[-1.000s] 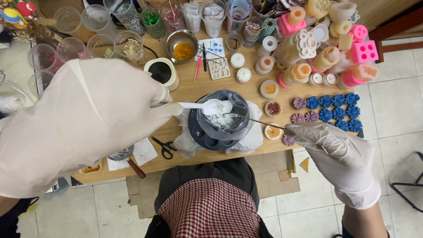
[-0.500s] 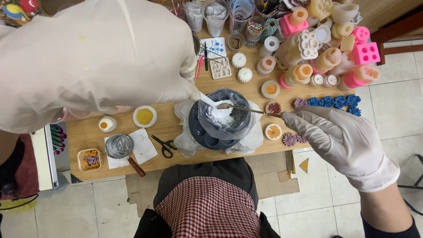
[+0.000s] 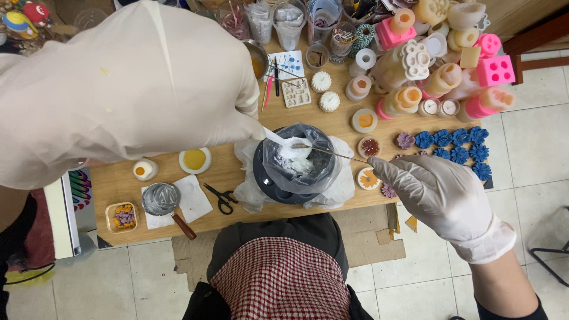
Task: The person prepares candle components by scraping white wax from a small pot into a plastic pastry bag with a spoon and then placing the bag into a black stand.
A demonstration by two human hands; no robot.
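**Both gloved hands work over the bag-lined bowl**

Around your bowl [image 3: 294,166] lie black scissors [image 3: 220,197], a small foil-lined pot [image 3: 160,197] on paper, and blue wax flowers [image 3: 456,147] to the right; silicone moulds [image 3: 409,59] crowd the far edge. Your left hand [image 3: 130,89] looms large and hides much of the table's left side. Its fingers pinch a white plastic spoon [image 3: 284,142], bowl-end pointing right into the white wax. Your right hand [image 3: 435,192], fingers closed, grips a thin metal tool [image 3: 332,153], lying nearly level, tip pointing left to the spoon.
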